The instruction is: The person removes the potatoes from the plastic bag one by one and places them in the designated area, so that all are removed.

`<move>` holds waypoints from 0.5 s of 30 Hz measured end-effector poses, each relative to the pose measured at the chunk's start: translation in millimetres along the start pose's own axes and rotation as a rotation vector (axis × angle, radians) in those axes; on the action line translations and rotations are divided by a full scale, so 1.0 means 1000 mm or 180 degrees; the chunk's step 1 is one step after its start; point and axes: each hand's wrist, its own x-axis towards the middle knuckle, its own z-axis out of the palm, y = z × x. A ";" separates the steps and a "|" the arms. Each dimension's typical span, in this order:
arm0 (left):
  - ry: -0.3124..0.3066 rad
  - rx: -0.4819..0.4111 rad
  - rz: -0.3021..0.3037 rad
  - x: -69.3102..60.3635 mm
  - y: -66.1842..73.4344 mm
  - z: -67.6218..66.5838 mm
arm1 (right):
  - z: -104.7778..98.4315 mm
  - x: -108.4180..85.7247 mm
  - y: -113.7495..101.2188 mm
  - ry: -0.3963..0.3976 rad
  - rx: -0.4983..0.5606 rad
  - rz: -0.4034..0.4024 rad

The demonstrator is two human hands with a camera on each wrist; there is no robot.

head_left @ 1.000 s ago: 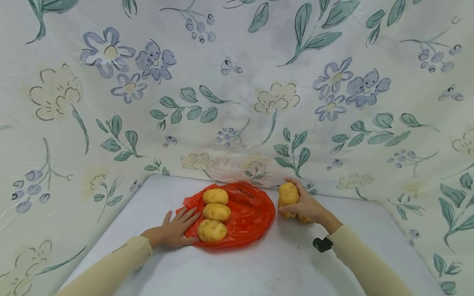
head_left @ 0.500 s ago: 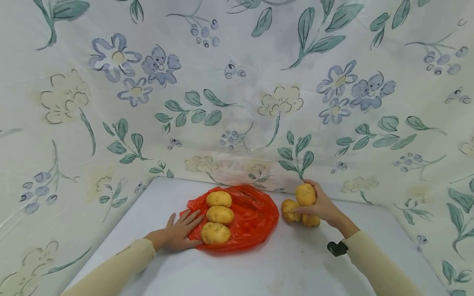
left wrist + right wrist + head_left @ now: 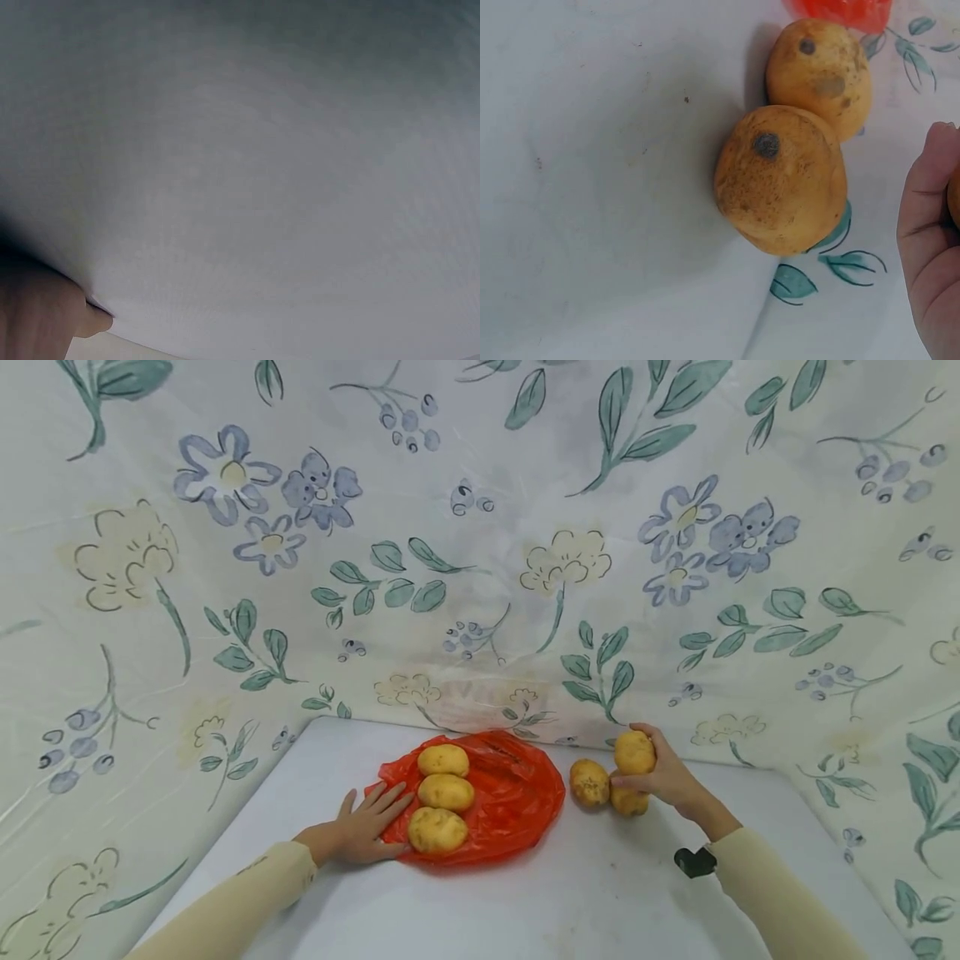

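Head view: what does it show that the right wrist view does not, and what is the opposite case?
Only the head view shows the left hand resting on the red bag, the row of three potatoes on that bag, and both sleeves.

Only the right wrist view shows clear dark spots on the two loose potatoes.

Both show these two potatoes, the right hand holding another potato (barely visible in the wrist view), part of the bag, the white table and the flowered cloth.

Cream-coloured sleeves are worn, with a dark heart-shaped piece at the right cuff.
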 end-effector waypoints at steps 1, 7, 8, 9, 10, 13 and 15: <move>0.0003 -0.0010 -0.0012 0.000 0.000 0.001 | 0.000 0.000 0.001 -0.0010 -0.0009 0.0017; 0.0037 0.0024 -0.0040 -0.001 -0.001 0.004 | -0.002 -0.003 0.004 -0.0014 -0.0067 0.0122; 0.0039 0.0038 -0.0038 -0.002 -0.002 0.005 | -0.002 -0.003 0.004 0.0000 -0.0069 0.0141; 0.0047 0.0042 -0.0027 -0.002 -0.002 0.005 | -0.003 -0.004 0.004 0.0015 -0.0087 0.0155; 0.0055 0.0034 -0.0012 -0.002 -0.002 0.004 | -0.004 -0.005 0.003 0.0023 -0.0108 0.0158; 0.0071 0.0016 0.0002 -0.003 -0.001 0.003 | -0.008 -0.007 0.004 0.0045 -0.0114 0.0145; 0.0077 0.0019 0.0004 -0.003 0.000 0.002 | -0.010 -0.007 0.005 0.0064 -0.0142 0.0132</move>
